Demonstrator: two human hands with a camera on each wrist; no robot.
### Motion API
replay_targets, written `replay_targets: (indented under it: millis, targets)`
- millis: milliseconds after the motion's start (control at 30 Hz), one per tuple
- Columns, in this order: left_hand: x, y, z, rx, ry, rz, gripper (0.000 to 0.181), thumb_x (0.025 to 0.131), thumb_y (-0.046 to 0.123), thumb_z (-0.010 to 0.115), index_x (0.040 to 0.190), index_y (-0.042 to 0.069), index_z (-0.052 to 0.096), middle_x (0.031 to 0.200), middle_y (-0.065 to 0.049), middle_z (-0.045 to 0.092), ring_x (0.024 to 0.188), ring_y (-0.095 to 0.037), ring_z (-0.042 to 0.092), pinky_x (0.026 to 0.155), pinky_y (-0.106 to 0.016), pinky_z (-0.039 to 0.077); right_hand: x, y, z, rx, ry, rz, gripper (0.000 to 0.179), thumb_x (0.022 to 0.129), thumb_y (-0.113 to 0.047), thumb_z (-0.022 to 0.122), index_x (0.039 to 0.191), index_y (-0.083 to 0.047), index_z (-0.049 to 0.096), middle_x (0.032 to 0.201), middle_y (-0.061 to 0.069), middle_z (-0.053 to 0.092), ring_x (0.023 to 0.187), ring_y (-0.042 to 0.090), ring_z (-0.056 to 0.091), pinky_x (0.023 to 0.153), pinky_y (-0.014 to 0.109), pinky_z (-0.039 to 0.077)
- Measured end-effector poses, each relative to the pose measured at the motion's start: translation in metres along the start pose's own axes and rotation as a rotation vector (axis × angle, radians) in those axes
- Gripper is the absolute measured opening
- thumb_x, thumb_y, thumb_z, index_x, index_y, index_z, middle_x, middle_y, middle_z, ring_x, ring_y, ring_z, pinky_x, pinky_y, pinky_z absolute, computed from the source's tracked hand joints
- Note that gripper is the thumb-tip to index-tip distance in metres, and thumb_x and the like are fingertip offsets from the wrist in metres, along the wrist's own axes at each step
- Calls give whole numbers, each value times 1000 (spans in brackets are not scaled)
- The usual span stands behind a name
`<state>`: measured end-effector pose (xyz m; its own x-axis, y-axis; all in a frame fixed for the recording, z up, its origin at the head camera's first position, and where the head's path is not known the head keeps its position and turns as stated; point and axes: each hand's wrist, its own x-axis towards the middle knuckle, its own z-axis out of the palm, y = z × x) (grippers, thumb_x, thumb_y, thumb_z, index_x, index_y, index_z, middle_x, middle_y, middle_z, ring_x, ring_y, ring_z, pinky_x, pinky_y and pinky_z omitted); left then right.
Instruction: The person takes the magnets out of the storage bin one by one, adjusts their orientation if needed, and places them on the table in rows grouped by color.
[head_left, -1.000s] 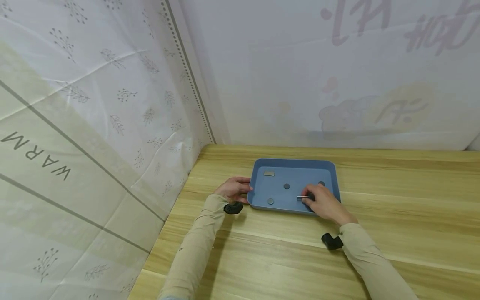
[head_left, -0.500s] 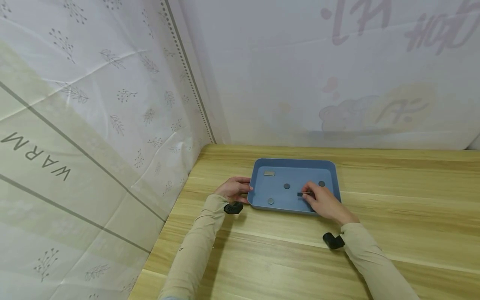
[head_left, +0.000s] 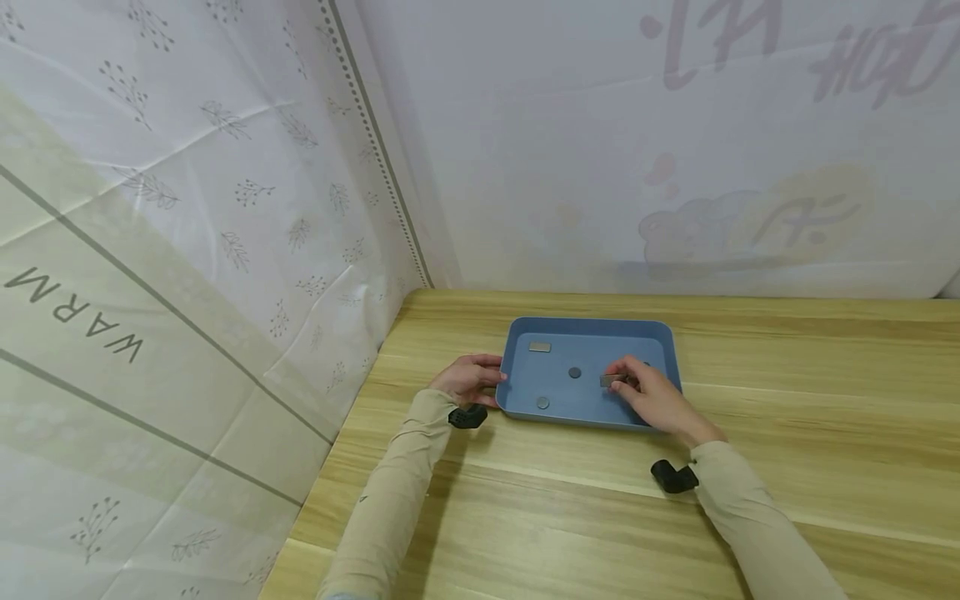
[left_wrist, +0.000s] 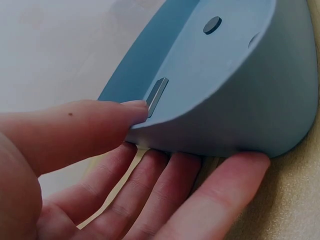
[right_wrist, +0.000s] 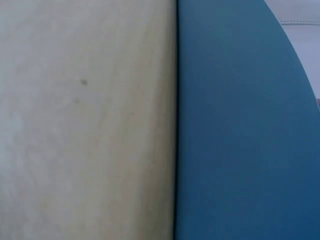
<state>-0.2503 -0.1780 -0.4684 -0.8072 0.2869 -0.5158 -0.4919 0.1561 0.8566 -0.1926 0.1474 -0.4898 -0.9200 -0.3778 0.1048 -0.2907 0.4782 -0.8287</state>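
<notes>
A shallow blue tray (head_left: 592, 412) lies on the wooden table. At its left wall my left hand (head_left: 468, 377) holds it, one fingertip over the rim and other fingers against the outside, as the left wrist view shows. Over the tray's right half, my right hand (head_left: 648, 392) pinches a small rectangular metal block (head_left: 611, 380) between thumb and fingers. A similar block (head_left: 540, 347) rests in the far left corner. Small grey discs lie on the tray floor: one near the middle (head_left: 574, 372), one near the front left (head_left: 542, 402). Another is mostly hidden behind my right hand.
Bare wooden tabletop (head_left: 555, 517) extends in front of the tray and to its right. Printed cloth hangs (head_left: 570, 208) behind the table and along its left side. In the right wrist view only table and the tray's outer wall (right_wrist: 240, 120) appear.
My right hand has risen slightly and shifted a little right. The block it pinches has turned, showing a broader face. My left hand and the tray stay in place.
</notes>
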Motion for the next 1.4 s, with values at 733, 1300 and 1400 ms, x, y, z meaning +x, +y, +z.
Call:
replay_targets:
  millis: [733, 1300, 1400]
  targets:
    - [1, -2, 2, -13, 13, 7, 50, 91, -4, 57, 140, -3, 46, 124, -22, 59, 95, -23, 63, 68, -38, 60, 1, 0, -13, 179, 47, 25, 28, 98, -15, 58, 123, -2, 56, 104, 20, 61, 75, 15, 51, 57, 24, 39]
    - [3, -2, 2, -13, 16, 10, 51, 91, -3, 58, 140, -3, 45, 126, -23, 58, 96, -23, 62, 69, -40, 60, 0, -18, -31, 117, 64, 25, 31, 96, -25, 61, 123, -9, 58, 104, 13, 58, 77, 15, 47, 62, 25, 46]
    - [3, -2, 2, -9, 20, 10, 51, 91, -3, 58, 140, -2, 45, 126, -23, 58, 96, -23, 62, 68, -39, 60, -1, -22, -34, 110, 71, 16, 30, 96, -23, 61, 123, -8, 58, 102, 12, 58, 76, 15, 46, 61, 25, 46]
